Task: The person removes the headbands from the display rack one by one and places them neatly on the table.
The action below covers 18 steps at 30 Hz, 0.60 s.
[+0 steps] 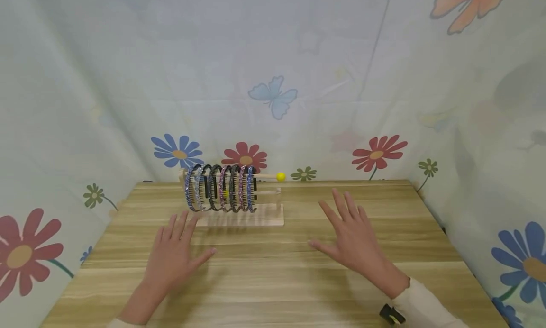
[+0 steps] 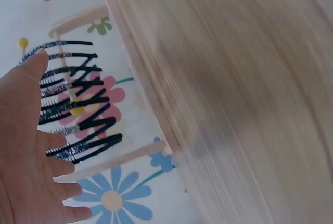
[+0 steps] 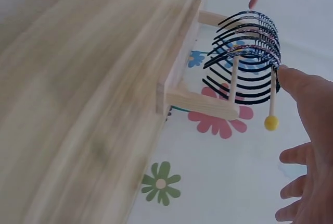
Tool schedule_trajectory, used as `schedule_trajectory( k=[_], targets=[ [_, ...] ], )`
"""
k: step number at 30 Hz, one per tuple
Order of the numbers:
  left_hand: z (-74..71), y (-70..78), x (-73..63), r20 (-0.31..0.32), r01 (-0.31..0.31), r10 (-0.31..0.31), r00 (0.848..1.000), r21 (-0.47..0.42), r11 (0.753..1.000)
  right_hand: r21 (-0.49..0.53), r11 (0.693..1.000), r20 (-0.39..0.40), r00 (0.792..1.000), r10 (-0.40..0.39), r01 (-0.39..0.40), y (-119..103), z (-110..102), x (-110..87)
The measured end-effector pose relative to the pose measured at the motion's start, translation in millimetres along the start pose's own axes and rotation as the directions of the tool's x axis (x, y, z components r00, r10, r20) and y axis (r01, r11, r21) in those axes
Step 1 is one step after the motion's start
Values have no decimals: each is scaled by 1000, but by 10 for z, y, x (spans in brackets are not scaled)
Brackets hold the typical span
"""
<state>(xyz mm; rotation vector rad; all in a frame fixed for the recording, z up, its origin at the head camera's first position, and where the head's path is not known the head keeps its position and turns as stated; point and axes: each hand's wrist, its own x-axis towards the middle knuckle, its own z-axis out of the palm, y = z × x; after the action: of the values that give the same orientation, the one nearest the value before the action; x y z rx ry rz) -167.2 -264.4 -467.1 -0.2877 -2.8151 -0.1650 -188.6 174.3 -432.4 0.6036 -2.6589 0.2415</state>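
Our left hand (image 1: 172, 254) and right hand (image 1: 354, 235), fingers spread, hold nothing. Beyond, left of centre, the rack (image 1: 268, 217) carries 7 headbands (image 1: 222, 189); we would best steady it, handling 1 headband at a time.

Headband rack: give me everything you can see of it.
The rack looks like pale wood and stands upright on the tabletop, left of centre toward the far edge. Its flat base board carries a tall left post and a shorter right post. The upper rod ends free on the right in a yellow ball; the lower rod meets the right post. Seven glittery, toothed headbands hang in a row on the rack, partly hiding it.
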Motion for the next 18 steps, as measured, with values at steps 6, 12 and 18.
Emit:
schedule_trajectory(
  k=[6, 12, 18],
  targets=[
    [-6, -227, 67, -8, 22, -22, 1000, -9, 1000, 23, 999, 2, 1000, -30, 30, -82, -78, 176],
    [15, -442, 171, -41, 80, -86, 995, -142, 987, 69, 997, -1, 1000, -26, 26, -163, -96, 304],
    [32, -600, 332, 30, 150, -148, 989, -289, 946, 115, 993, 7, 1000, -24, 23, -250, -69, 433]
  ],
)
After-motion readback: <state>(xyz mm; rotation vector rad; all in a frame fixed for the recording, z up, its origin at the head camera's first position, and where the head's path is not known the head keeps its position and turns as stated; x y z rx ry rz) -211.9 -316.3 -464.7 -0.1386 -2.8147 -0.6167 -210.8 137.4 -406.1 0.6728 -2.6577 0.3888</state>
